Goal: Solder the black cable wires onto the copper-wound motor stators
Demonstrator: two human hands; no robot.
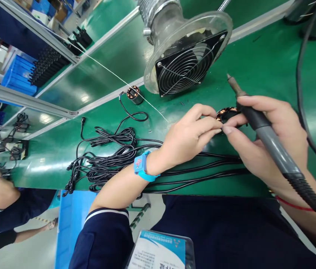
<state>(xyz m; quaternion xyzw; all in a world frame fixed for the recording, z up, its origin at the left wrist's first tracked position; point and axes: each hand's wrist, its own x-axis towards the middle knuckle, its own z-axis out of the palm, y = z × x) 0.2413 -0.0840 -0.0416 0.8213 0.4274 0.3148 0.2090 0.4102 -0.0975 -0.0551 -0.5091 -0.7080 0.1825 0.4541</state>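
Note:
My right hand (275, 138) grips a soldering iron (277, 149), its bare tip pointing up and away above the bench. The thumb and a finger of that hand also reach the near side of a motor stator (227, 111) with copper windings. My left hand (193, 129) is closed, its fingertips pinched at the left edge of this stator; a fine wire between them cannot be made out. Fingers hide most of the stator. Below my hands, black cables (214, 164) run across the green bench.
A fume extraction hood with a fan grille (186, 74) hangs just beyond my hands. Another stator (134, 94) stands at the back left, near bundled cables (115, 149). The iron's cord (300, 86) curves along the right. Another person's arm (0, 186) is at far left.

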